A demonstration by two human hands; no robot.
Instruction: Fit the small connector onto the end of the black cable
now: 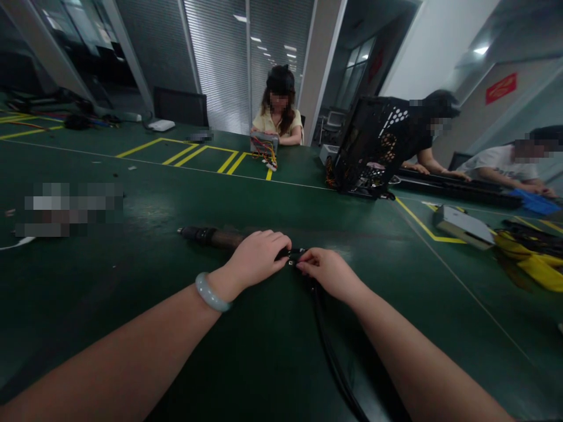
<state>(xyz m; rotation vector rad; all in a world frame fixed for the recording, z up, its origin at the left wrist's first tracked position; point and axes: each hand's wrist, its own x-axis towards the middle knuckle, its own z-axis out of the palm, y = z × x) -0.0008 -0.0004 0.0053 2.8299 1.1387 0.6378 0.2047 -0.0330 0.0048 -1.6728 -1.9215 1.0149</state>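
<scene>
A dark electric screwdriver (211, 237) lies on the green table, its bit end toward the left. My left hand (259, 258), with a pale bangle on the wrist, is wrapped round the rear of its body. At that rear end my right hand (329, 272) pinches the end of a black cable (323, 334). The cable runs from there down toward the near edge of the view. Between my two hands shows a small shiny piece, too small to make out. My fingers partly hide the joint between cable and screwdriver.
Across the green table (176, 340) a person (281, 117) handles a power supply (264, 143) with coloured wires. A black computer case (369, 146) stands at the back right, near two more people. A grey metal box (464, 225) and yellow cloth-like material (545, 266) lie right.
</scene>
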